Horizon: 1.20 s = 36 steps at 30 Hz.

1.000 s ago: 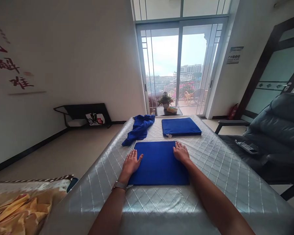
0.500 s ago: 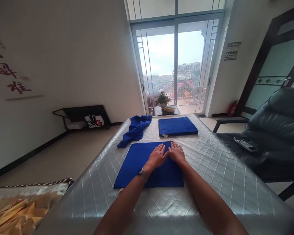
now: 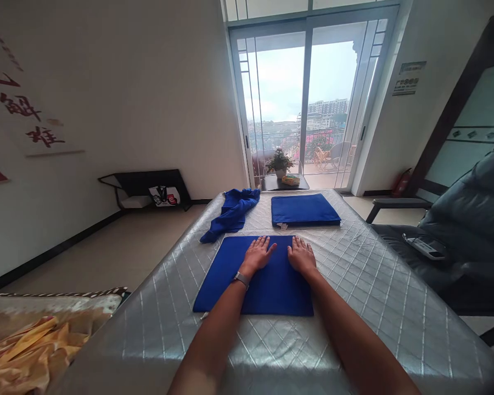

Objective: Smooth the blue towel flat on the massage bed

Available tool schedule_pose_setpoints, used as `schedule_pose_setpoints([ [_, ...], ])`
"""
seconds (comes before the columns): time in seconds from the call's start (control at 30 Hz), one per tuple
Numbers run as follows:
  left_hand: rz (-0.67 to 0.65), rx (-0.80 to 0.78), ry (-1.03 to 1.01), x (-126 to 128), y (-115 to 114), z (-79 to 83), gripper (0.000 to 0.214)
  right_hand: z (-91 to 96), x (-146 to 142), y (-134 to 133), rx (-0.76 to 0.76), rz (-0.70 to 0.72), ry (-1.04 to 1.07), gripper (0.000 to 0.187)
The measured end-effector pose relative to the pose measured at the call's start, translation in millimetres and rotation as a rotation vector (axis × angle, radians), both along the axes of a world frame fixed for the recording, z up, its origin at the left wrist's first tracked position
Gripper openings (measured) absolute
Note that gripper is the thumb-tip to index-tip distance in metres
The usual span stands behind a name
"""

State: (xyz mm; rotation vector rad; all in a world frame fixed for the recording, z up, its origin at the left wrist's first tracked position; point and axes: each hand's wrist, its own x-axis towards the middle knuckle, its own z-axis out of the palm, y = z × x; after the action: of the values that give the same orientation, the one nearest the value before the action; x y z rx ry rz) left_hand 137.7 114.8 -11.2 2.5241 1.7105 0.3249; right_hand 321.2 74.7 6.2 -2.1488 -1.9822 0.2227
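Note:
A flat blue rectangle of cloth (image 3: 278,293) lies in front of me on a silver quilted cover (image 3: 366,296). My left hand (image 3: 258,255) rests flat on its upper middle part, fingers stretched forward. On the cloth's far right corner lies my right hand (image 3: 302,255), palm down and fingers out. Both hands are open and hold nothing. A band circles my left wrist. Beyond them is a neat stack of folded blue cloths (image 3: 305,209) with a white tag at its near edge. Left of the stack sits a crumpled blue cloth (image 3: 233,213).
A dark armchair (image 3: 456,219) with a pale remote-like device (image 3: 424,247) stands at the right. Behind the covered surface are a small table with a potted plant (image 3: 280,162) and a sliding glass door. Orange-yellow fabric (image 3: 37,351) lies at the lower left.
My hands have moved apart: the left slid leftward over the cloth, while the right stays near the far right corner. The view has shifted slightly.

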Motion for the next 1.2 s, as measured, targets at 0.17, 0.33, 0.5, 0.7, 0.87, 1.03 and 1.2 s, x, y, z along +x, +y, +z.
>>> schedule_pose_setpoints([
  [0.17, 0.129, 0.012, 0.038, -57.4, 9.3, -1.8, 0.067, 2.8, 0.3, -1.4, -0.035, -0.006, 0.014, 0.064],
  [0.33, 0.265, 0.044, 0.039, -103.8, 13.9, -0.6, 0.061, 4.5, 0.0, -2.9, -0.034, -0.006, 0.029, 0.064],
  [0.5, 0.339, 0.072, 0.025, -120.2, 17.3, -5.4, 0.062, 4.4, 0.2, -1.7, -0.041, -0.003, 0.021, 0.065],
  [0.7, 0.354, 0.113, 0.001, -118.6, 21.0, -14.6, 0.064, 5.1, -0.4, -1.1, -0.048, -0.006, -0.013, 0.065],
  [0.87, 0.364, 0.121, -0.023, -119.9, 22.4, -16.6, 0.067, 6.9, -0.6, -2.0, -0.057, -0.007, -0.017, 0.065],
  [1.03, 0.352, 0.134, -0.041, -119.8, 21.0, -15.8, 0.066, 6.8, -0.4, -1.2, -0.06, -0.009, -0.03, 0.065],
  [1.2, 0.428, 0.112, -0.031, -117.0, 16.1, -10.3, 0.071, 5.9, -0.1, -1.0, -0.053, -0.008, -0.033, 0.065],
])
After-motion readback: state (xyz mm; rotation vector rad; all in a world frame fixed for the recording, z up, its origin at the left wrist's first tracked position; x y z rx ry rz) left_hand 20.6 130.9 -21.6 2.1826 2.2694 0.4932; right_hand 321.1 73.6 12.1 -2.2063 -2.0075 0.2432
